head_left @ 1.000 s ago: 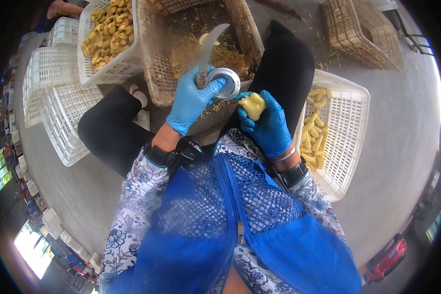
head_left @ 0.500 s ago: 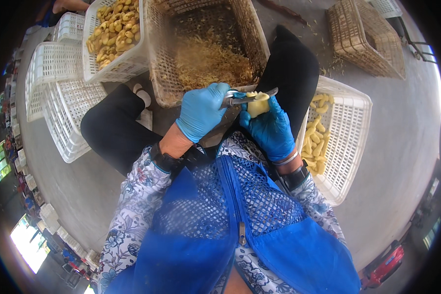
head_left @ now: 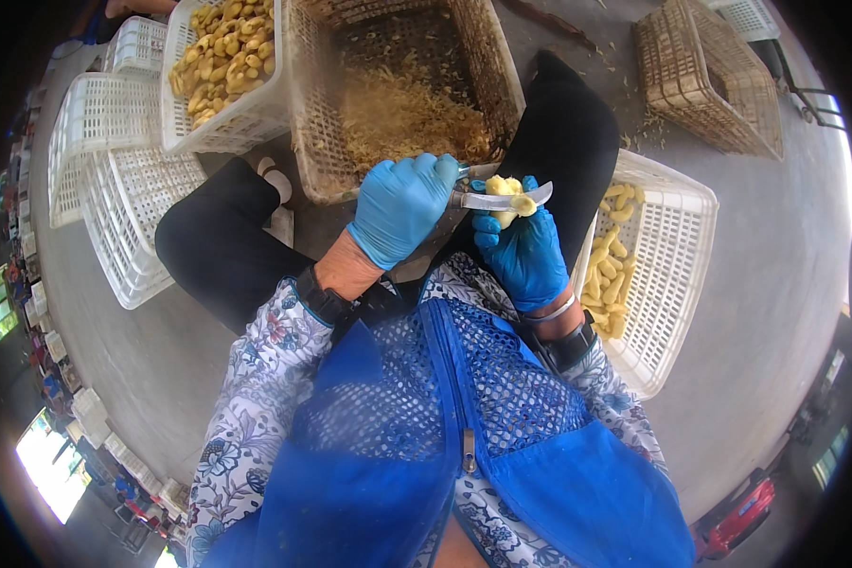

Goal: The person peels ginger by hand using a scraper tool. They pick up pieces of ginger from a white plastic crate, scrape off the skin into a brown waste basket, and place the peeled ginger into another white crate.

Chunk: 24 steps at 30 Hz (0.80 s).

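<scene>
In my left hand (head_left: 399, 210), gloved in blue, the fingers wrap round the handle of a knife (head_left: 490, 203). Its blade lies across a peeled, pale yellow, knobby piece of produce (head_left: 507, 186), looking like ginger. A small cut round of it shows against the blade's near side. My right hand (head_left: 528, 256), in a blue glove as well, grips the piece from below. The handle is mostly hidden by my left fingers. Both hands are above the gap between my knees.
Ahead stands a stained crate (head_left: 314, 156) with shavings in it. At the far left, a white crate (head_left: 241, 135) holds unpeeled yellow-brown pieces; other white crates (head_left: 137, 218) stand beside it. Right of my knee, another white crate (head_left: 672, 256) holds peeled pieces. A brown crate (head_left: 667, 80) is far right.
My left hand and the knife have shifted slightly right. The piece has turned in my right hand, and a cut round now shows at the blade.
</scene>
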Motion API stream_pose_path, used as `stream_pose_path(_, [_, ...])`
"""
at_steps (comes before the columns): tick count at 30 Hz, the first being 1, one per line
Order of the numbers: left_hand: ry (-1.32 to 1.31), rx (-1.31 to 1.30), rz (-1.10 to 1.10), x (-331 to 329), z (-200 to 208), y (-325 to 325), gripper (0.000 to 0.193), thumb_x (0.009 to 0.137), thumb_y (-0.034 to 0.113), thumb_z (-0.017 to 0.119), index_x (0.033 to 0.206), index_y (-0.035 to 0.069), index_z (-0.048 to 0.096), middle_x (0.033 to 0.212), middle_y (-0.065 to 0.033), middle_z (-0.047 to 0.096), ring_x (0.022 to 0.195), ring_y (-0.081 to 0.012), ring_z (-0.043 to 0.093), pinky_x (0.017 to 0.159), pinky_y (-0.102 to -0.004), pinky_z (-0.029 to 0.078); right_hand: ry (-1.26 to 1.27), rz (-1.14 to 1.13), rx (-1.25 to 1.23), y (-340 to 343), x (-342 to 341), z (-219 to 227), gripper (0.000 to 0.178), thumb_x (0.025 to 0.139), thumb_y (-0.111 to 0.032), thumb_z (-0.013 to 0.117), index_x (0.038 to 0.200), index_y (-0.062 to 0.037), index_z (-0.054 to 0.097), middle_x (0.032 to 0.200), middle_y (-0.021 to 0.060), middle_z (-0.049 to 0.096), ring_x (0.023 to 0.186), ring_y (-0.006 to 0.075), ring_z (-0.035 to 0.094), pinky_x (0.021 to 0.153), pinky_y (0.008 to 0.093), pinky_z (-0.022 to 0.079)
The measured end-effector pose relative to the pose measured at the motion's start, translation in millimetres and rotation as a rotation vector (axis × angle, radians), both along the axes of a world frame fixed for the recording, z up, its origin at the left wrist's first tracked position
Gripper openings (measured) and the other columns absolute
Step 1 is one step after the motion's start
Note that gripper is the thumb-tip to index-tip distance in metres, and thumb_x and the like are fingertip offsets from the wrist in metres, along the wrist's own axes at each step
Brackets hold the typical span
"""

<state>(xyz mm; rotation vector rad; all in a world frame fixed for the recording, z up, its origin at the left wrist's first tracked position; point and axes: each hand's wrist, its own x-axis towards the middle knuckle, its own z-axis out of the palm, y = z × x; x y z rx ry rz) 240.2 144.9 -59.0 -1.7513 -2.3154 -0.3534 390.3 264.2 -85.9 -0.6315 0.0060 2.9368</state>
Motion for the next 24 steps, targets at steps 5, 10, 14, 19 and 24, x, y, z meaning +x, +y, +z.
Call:
stream_pose_path(5, [0.163, -0.039, 0.042, -6, -5, 0, 0.027, 0.076, 0.013, 0.062, 0.100, 0.004, 0.055, 0.070, -0.0044, 0.046, 0.059, -0.0182, 0.051, 0.051, -0.0319, 0.041, -0.037, 0.036, -0.026, -1, 0, 1, 0.041, 0.096, -0.042, 0.044, 0.112, -0.0049, 0.052, 0.090, 0.0076, 0.054, 0.073, 0.0158, 0.049, 0.064, 0.0258, 0.043])
stream_pose_path(10, [0.164, -0.139, 0.119, -29, -27, -7, 0.026, 0.079, 0.015, 0.062, 0.101, 0.004, 0.056, 0.069, -0.0058, 0.047, 0.057, -0.0205, 0.052, 0.051, -0.0329, 0.043, -0.014, 0.116, -0.043, 5, 0, 19, 0.046, 0.097, -0.045, 0.040, 0.105, -0.0018, 0.053, 0.078, 0.0067, 0.052, 0.059, 0.0125, 0.043, 0.052, 0.0215, 0.038])
stream_pose_path(14, [-0.280, 0.023, 0.451, -58, -42, -34, 0.031, 0.081, 0.020, 0.067, 0.103, 0.001, 0.058, 0.070, -0.0061, 0.057, 0.055, -0.0194, 0.056, 0.052, -0.0324, 0.046, -0.197, 0.052, 0.204, 6, -4, 57, 0.052, 0.097, -0.047, 0.038, 0.109, 0.0019, 0.053, 0.077, 0.0072, 0.051, 0.056, 0.0122, 0.045, 0.049, 0.0206, 0.039])
stream_pose_path(19, [-1.333, 0.368, 0.576, -42, 2, -19, 0.034, 0.083, 0.026, 0.071, 0.102, -0.001, 0.062, 0.078, -0.0047, 0.064, 0.060, -0.0116, 0.059, 0.050, -0.0247, 0.046, -0.214, 0.021, 0.715, 2, -2, 58, 0.037, 0.092, -0.024, 0.057, 0.118, 0.0014, 0.051, 0.111, 0.0161, 0.059, 0.084, 0.0193, 0.059, 0.075, 0.0287, 0.050])
stream_pose_path(24, [-1.599, 0.355, 0.428, -13, 34, -4, 0.024, 0.085, 0.021, 0.068, 0.102, 0.005, 0.062, 0.072, 0.0014, 0.058, 0.051, -0.0031, 0.048, 0.042, -0.0168, 0.034, -0.208, 0.061, 0.758, 0, -3, 62, 0.041, 0.081, 0.001, 0.064, 0.121, 0.0007, 0.052, 0.118, 0.0149, 0.058, 0.100, 0.0218, 0.060, 0.090, 0.0329, 0.050])
